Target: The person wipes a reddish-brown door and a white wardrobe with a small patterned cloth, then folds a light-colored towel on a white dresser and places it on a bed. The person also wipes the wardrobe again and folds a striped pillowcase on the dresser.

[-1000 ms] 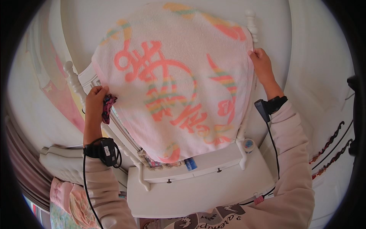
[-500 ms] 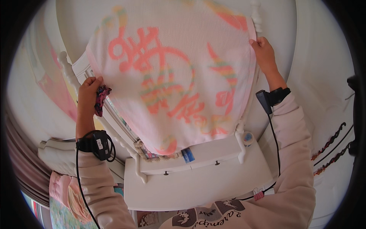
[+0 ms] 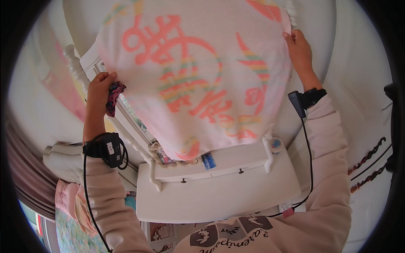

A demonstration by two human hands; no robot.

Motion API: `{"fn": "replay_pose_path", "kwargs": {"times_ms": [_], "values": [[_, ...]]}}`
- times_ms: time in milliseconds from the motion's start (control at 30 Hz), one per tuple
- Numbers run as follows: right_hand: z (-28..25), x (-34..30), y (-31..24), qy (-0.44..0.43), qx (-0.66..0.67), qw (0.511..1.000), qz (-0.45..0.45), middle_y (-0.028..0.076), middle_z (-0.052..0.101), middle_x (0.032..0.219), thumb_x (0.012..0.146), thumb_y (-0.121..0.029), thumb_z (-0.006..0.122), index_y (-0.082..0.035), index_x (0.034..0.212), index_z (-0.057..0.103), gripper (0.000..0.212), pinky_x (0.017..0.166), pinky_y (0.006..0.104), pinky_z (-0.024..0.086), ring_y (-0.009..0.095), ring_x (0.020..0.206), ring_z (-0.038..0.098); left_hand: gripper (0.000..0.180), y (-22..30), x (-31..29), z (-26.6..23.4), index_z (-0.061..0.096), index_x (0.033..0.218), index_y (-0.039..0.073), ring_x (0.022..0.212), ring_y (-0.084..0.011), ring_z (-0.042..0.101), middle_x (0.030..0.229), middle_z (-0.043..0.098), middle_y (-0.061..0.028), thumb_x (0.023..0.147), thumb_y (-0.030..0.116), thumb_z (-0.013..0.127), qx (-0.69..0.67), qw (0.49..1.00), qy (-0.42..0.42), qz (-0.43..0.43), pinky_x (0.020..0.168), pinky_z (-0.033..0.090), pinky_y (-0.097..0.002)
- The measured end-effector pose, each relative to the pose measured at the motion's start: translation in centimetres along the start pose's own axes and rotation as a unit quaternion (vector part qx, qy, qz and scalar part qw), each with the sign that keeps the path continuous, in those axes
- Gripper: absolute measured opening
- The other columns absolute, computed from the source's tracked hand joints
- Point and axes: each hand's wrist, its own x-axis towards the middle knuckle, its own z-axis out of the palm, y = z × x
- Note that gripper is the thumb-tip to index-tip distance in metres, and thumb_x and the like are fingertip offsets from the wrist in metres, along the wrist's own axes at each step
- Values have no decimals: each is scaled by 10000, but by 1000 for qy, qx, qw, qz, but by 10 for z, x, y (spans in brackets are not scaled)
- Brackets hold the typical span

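A large pale pink towel with coral, yellow and green patterns hangs spread in front of a white-framed mirror. My left hand is closed at the towel's left edge, thumb on top. A dark patterned scrunchie hangs beside that hand's fingers; whether they grip it too I cannot tell. On the right, my right hand pinches the opposite edge of the towel. Its upper part runs out of view, and its lower edge hangs loose above the dresser.
Below the towel stands a white dresser with small drawers and dark knobs. A blue card, a framed photo and a round tape-like roll are at its back. Bedding lies at the lower left. Black cables run along both my arms.
Both hands have risen a little in the picture, and the towel has gone up with them. My right hand has also shifted slightly rightward. Both grips stay closed.
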Motion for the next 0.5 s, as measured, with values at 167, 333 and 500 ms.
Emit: {"fn": "replay_pose_path", "kwargs": {"times_ms": [167,333,500], "values": [[-6,-1,-2,-38,-21,999,2,130,672,904,951,-427,593,-57,991,607,372,716,408,483,336,829,637,350,-9,4,-5,650,1053,-22,723,-109,649,881,686,-54,912,290,727,-22,1000,-6,-12,670,522,-230],[-10,-1,-7,-50,-6,998,22,103,660,890,940,-449,610,-61,972,609,390,720,388,480,284,806,629,385,-8,2,-9,628,1082,-28,700,-98,627,856,667,-44,919,310,718,-52,998,-10,-17,648,512,-228],[-9,-9,-10,-20,37,999,34,85,657,906,925,-486,633,-51,1086,620,465,741,357,486,234,815,629,400,-1,-15,-15,618,1087,-24,652,-91,613,834,659,-45,910,318,727,-14,999,33,-22,583,495,-227]]}}
